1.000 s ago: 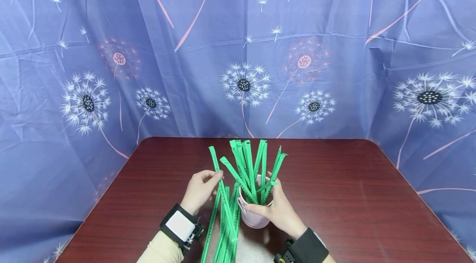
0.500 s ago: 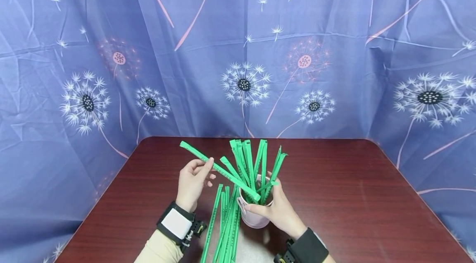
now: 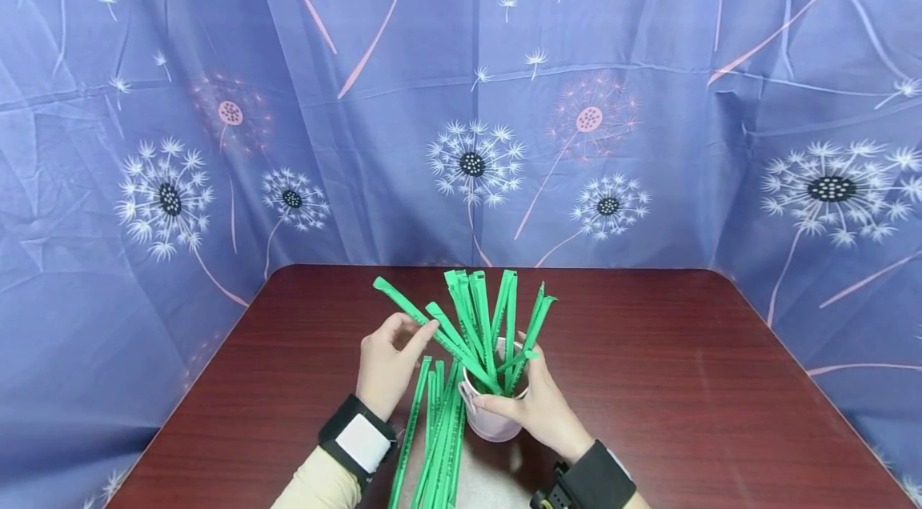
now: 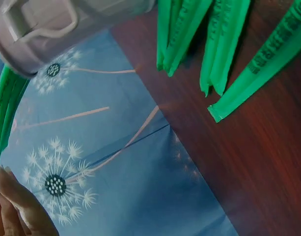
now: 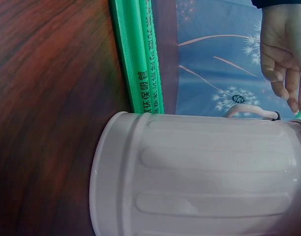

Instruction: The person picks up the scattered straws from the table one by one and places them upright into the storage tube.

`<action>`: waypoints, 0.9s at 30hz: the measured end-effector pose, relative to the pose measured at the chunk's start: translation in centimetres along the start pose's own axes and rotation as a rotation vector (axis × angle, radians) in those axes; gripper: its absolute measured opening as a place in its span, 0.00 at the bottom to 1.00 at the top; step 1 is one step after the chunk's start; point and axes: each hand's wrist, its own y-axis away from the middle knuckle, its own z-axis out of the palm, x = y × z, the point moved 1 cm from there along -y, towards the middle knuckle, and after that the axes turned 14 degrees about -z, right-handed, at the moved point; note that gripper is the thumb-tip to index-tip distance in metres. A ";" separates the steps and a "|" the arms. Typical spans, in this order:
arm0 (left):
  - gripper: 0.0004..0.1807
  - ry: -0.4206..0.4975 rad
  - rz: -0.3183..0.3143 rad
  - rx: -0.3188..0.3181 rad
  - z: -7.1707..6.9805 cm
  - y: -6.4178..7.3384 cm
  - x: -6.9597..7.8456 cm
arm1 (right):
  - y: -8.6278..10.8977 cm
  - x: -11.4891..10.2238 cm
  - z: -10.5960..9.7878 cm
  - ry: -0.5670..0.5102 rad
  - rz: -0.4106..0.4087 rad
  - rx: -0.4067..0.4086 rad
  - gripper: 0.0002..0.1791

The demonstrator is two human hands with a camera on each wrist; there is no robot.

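Observation:
My left hand (image 3: 389, 365) pinches a green paper-wrapped straw (image 3: 398, 301) between thumb and fingers. This straw slants down to the right, its lower end inside the rim of a small pale pink pail (image 3: 492, 422). My right hand (image 3: 549, 411) grips the pail around its right side, thumb at the front near the rim. Several more wrapped straws (image 3: 481, 309) stand fanned out in the pail. In the right wrist view the ribbed pail (image 5: 214, 162) stands on the table. The left wrist view shows the left hand (image 4: 22, 206) at the lower left corner.
Several loose wrapped straws (image 3: 432, 445) lie on the table left of the pail, running toward the front edge. The dark red wood-grain table (image 3: 684, 381) reaches back to a blue dandelion-print curtain (image 3: 374, 173).
My left hand lifted a straw off the pile, swung it left and up, then moved right and down, lowering its end into the pail. The right hand and pail stayed put.

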 end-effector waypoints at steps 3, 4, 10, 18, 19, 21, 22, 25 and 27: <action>0.18 -0.059 0.042 -0.010 0.5 0.3 -0.1 | 0.0 0.2 0.0 0.014 -0.029 0.004 0.59; 0.18 -0.076 0.055 -0.014 0.7 0.4 -0.1 | 0.0 0.3 0.1 0.015 -0.035 0.009 0.59; 0.16 -0.154 0.138 -0.057 1.9 1.1 -0.2 | -0.1 0.3 0.1 0.003 -0.036 0.012 0.59; 0.15 -0.252 0.241 -0.113 3.1 2.0 -1.2 | 0.0 -0.1 0.1 -0.003 0.017 -0.017 0.52; 0.15 -0.255 0.240 -0.118 3.1 2.0 -1.2 | -0.1 -0.1 0.0 -0.009 0.028 -0.019 0.49; 0.15 -0.251 0.237 -0.127 3.2 2.0 -1.3 | -0.1 -0.2 0.0 -0.004 0.046 -0.020 0.44; 0.15 -0.248 0.237 -0.130 3.3 2.0 -1.4 | -0.1 -0.2 0.0 0.000 0.051 -0.021 0.43; 0.16 -0.248 0.226 -0.146 3.2 1.8 -1.5 | -0.1 -0.2 -0.1 0.003 0.037 -0.022 0.42; 0.18 -0.257 0.206 -0.165 3.1 1.6 -1.6 | 0.0 -0.2 -0.1 0.001 0.030 -0.018 0.44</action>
